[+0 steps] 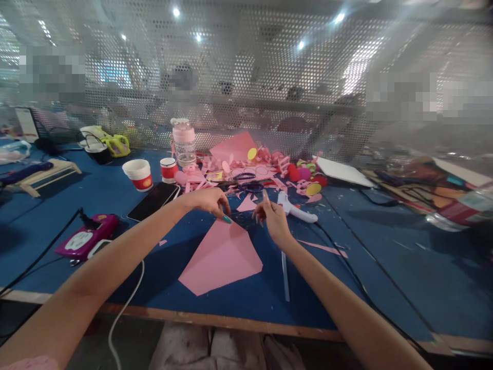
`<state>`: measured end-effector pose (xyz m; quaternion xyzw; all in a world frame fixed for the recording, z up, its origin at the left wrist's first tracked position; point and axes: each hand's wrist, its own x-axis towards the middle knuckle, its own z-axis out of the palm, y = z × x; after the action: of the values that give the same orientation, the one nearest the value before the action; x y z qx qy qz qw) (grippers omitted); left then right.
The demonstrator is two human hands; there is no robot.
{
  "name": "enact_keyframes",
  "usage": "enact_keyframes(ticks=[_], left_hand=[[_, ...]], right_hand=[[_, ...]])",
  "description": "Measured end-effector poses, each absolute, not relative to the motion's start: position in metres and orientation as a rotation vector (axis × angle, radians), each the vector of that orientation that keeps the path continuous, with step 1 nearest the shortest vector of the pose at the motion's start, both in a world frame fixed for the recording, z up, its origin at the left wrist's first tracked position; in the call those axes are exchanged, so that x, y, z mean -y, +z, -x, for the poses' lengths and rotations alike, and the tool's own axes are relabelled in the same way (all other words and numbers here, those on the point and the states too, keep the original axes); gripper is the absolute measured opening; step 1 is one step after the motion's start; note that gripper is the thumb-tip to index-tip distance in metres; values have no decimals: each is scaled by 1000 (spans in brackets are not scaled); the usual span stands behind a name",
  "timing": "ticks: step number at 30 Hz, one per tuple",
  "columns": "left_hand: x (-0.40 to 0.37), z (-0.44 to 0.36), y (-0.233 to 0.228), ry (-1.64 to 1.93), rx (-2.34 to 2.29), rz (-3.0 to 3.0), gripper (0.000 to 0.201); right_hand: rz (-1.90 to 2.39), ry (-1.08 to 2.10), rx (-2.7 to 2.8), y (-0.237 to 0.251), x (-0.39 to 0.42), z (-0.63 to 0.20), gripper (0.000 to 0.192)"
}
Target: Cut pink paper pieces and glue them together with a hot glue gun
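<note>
Pink sheet (221, 259): lying on the counter (165, 277)
Left hand (211, 201): touching its far edge, grip unclear
Right hand (274, 218): hovering nearby, hold unclear
Sheet handling: seemingly positioning, next calling for careful pinching

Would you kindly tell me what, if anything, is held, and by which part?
The left hand is at the far edge of the pink sheet; a grip cannot be confirmed. The right hand shows nothing held.
</note>
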<state>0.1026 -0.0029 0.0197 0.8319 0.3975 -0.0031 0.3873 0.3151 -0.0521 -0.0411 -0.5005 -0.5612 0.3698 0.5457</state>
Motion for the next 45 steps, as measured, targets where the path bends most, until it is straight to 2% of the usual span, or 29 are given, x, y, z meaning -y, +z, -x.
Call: enact_keyframes(ticks=[4, 10, 16, 20, 32, 38, 45], left_hand=[[2, -102, 19, 30, -997, -2123, 44], [5, -105, 20, 29, -961, -2085, 43], [5, -106, 18, 2, -950, -2080, 44], [2, -105, 15, -17, -901, -2093, 37], [1, -106, 10, 16, -965, -2009, 44], [6, -111, 8, -39, -1000, -2059, 27], [8, -113, 7, -28, -1046, -2048, 27]], right_hand=[[1159, 853, 1462, -40, 52, -318, 59], [1058, 619, 1814, -37, 59, -313, 36], [1027, 573, 1828, -43, 58, -313, 30], [1025, 608, 1797, -45, 58, -312, 26], [1026, 582, 1812, -42, 61, -310, 25], [1031, 513, 1838, -41, 61, -309, 30], [1029, 472, 1810, -40, 60, -309, 28]])
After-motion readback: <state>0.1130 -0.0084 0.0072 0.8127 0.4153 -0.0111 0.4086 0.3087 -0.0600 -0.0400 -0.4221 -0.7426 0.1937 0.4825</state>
